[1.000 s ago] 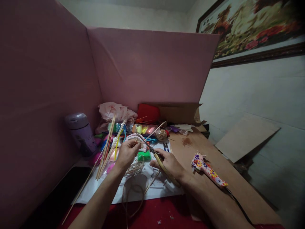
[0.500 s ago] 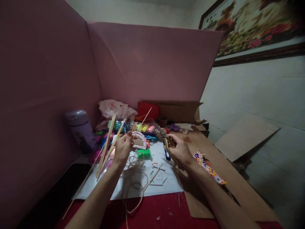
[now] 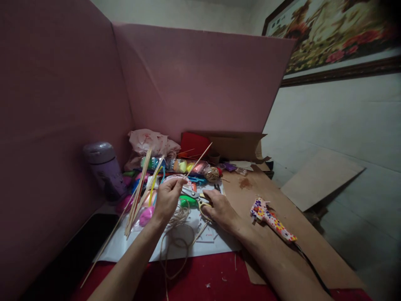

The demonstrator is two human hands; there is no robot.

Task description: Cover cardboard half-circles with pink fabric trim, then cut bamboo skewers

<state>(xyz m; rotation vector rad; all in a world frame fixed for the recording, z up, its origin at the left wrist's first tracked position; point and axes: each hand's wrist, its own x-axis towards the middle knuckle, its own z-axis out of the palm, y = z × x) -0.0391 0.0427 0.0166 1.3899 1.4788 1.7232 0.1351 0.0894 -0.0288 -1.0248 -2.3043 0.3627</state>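
Pinched in my left hand is a thin wooden stick, slanting up and to the right. My right hand grips a pair of scissors by gold-coloured handles, its blades directed left toward my left hand. Whether the blades touch the stick I cannot tell. Under my hands, loose twine lies coiled on a white sheet, beside short cut stick pieces. A green packet sits just behind the scissors.
Bundled wooden sticks lean at the left near a purple bottle. A flower-patterned glue gun lies on cardboard at the right. Coloured clay packs and a twine ball stand at the back, before a pink panel.
My right hand has brought the scissors left and down, close to my left hand, with the blades now pointing left. My left hand and the stick have shifted slightly right.
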